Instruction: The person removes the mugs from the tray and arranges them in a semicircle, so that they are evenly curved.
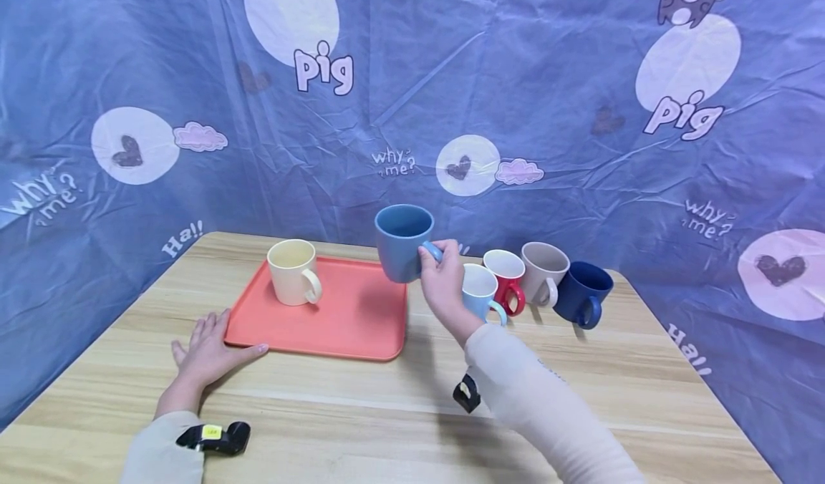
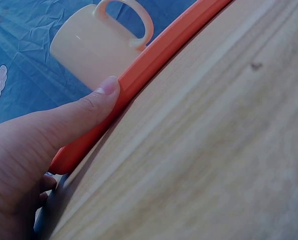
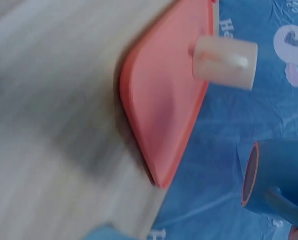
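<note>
- I have the right hand (image 1: 445,283) gripping the blue mug (image 1: 398,249) by its handle, fingers and thumb curled round it.
- That mug hangs in the air, roughly upright, by the right back corner of the tray (image 1: 341,330); the right wrist feed shows me a clear gap between the two.
- I see the left hand (image 1: 209,351) relaxed and spread at the tray's left front corner, holding nothing; its thumb lies against the front rim, the other fingers reach along the left side.
- On the tray, toward its left back part, I have the cream mug (image 1: 288,283) standing upright, handle turned to the right and front.
- To the tray's right I count four more mugs: the light blue mug (image 1: 475,294) nearest, partly hidden by the right hand, then the red mug (image 1: 501,287), the grey mug (image 1: 533,282) and the navy mug (image 1: 572,296) farthest out.
- Under the tray is the wooden table (image 1: 335,416); behind it hangs the printed cloth (image 1: 567,112).
</note>
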Motion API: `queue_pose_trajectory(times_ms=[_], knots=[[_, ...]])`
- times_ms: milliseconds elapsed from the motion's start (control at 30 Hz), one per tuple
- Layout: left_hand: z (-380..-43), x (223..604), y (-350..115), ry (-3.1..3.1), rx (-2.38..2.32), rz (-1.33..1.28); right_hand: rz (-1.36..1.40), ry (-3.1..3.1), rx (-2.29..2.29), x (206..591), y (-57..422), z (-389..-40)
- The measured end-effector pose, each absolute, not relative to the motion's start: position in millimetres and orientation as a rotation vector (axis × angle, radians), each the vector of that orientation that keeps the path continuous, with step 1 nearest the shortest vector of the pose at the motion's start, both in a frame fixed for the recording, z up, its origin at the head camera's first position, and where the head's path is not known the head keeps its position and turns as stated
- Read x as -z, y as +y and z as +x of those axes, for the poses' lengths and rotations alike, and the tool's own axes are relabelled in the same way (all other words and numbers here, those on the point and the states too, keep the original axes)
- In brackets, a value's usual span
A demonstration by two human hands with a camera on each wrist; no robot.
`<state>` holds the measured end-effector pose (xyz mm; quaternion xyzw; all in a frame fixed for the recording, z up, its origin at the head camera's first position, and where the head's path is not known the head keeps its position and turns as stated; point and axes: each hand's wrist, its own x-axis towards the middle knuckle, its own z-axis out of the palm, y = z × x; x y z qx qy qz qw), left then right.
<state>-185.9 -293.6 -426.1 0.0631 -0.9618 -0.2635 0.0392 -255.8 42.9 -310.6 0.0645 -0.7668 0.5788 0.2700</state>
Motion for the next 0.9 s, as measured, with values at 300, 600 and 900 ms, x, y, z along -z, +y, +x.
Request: queue_pose_trajectory(times_ms=[300,600,900], knots=[[-185.9,424.9,-293.7,-2.950,0.806,0.194,0.108,-2.040,-1.511,292.2,82.3,-264.6],[-185.6,425.9,-294.4,-2.951,0.797,0.198,-0.011,-1.991,-1.526,275.8,121.4,-271.6],[-185.6,425.1,-293.2,-2.951,0.818,0.199,-0.202,-1.935,-1.508,262.5,160.3,-276.7]])
